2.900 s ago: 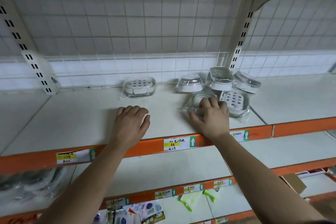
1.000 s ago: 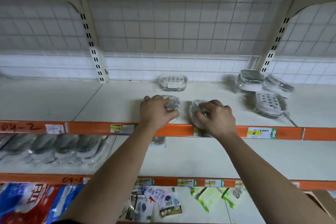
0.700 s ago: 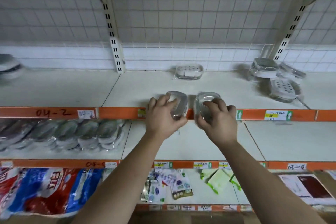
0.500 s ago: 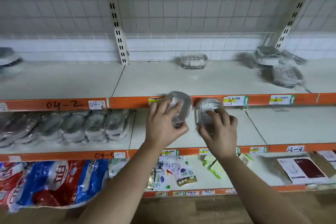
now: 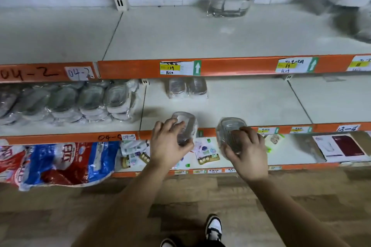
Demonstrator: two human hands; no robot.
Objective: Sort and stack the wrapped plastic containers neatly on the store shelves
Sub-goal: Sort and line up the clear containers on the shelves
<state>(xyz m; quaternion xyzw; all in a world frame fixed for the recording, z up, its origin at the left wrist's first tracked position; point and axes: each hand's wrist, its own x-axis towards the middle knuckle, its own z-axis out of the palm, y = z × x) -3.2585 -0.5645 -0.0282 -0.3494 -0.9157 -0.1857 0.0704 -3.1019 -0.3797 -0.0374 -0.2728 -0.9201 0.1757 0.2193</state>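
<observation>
Orange-edged middle shelf carries a long row of wrapped containers at its left end and a standing pair at its back. At the shelf's front lip, the left hand grips the left-hand container and the right hand grips the right-hand container. The step looks like placing; next, both likely go on the shelf beside the pair, upright and aligned.

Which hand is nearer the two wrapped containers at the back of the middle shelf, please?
Left: left hand is straight in front of the containers; right hand farther right.
</observation>
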